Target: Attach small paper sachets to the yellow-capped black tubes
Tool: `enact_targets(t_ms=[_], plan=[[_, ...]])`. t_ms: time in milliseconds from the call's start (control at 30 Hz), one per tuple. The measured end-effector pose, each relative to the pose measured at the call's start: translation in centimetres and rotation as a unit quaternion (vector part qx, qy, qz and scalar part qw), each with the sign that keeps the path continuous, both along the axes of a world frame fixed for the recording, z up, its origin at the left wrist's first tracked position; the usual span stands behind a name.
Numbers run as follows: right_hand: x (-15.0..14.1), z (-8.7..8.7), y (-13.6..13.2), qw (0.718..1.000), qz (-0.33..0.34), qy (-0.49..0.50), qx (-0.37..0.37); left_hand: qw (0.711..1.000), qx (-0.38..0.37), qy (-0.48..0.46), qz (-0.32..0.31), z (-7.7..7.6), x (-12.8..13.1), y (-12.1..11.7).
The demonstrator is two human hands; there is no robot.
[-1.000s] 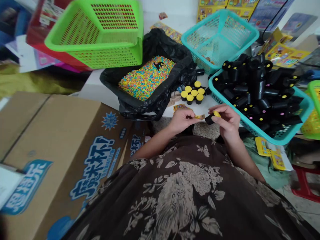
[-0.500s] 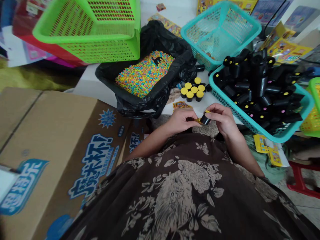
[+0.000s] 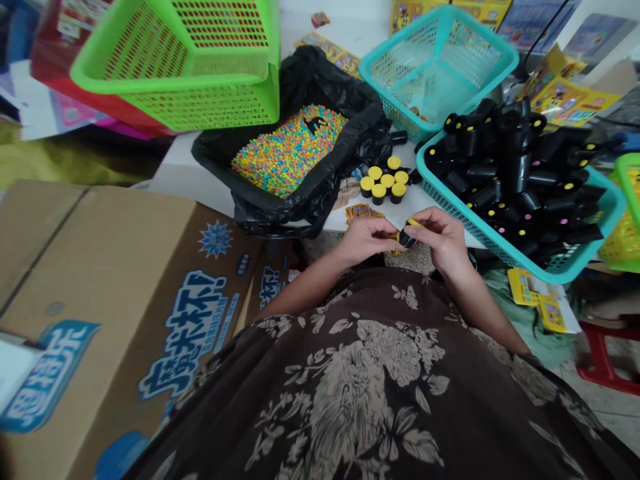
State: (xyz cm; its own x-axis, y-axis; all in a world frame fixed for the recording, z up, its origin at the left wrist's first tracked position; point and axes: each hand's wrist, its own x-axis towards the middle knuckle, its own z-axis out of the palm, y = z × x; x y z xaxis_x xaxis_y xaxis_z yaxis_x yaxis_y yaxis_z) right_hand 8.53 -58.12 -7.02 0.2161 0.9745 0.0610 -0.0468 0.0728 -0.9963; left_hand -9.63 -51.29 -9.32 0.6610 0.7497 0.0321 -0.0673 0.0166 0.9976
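Observation:
Close to my body, just off the table's front edge, my right hand (image 3: 443,237) grips a small black cup with a yellow lid (image 3: 407,233), tilted to one side. Pressed against its left side is my left hand (image 3: 367,239), thumb and finger pinching a yellow printed sticker (image 3: 395,252) that mostly hides behind the fingers. A stack of similar printed stickers (image 3: 363,213) lies on the table behind my left hand. Beyond it, several black cups with yellow lids (image 3: 387,181) stand upright in a cluster.
A black bag (image 3: 210,160) holds many coloured candy balls (image 3: 290,150). To the right, a turquoise basket (image 3: 550,272) is heaped with black containers (image 3: 517,173). Another turquoise basket (image 3: 435,67) and a green basket (image 3: 175,83) stand behind. Cardboard boxes (image 3: 100,253) fill the left side.
My left hand has come closer to the cup, and the sticker now lies against the cup's side. The cup has turned slightly in my fingers.

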Motion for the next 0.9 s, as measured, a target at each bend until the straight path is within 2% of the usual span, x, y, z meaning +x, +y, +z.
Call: enact_targets(t_ms=[100, 333, 433, 600, 733, 833, 900], plan=[[-0.1, 0.2, -0.1, 0.999, -0.011, -0.025, 0.016, 0.999, -0.046, -0.003, -0.008, -0.5, 0.3, 0.0], [0.2, -0.3, 0.0, 0.998, -0.010, -0.055, 0.022, 0.994, -0.090, -0.057, 0.003, -1.2, 1.0, -0.6], [0.7, -0.6, 0.0, 0.996, 0.010, -0.078, 0.035, 0.988, -0.133, -0.083, 0.003, -1.3, 1.3, -1.1], [1.9, -1.0, 0.3, 0.988, 0.050, -0.134, 0.063, 0.978, -0.175, -0.108, 0.044, -1.1, 1.6, -1.7], [2.2, -1.4, 0.4, 0.991, 0.077, -0.080, 0.069, 0.977, -0.176, -0.104, 0.052, -0.6, 1.6, -1.8], [2.1, -1.7, 0.4, 0.993, 0.090, -0.032, 0.065, 0.970, -0.219, -0.103, 0.028, -0.2, 1.6, -1.8], [2.0, -1.8, 0.3, 0.993, 0.086, -0.042, 0.075, 0.960, -0.255, -0.114, 0.008, 0.1, 1.6, -1.8]])
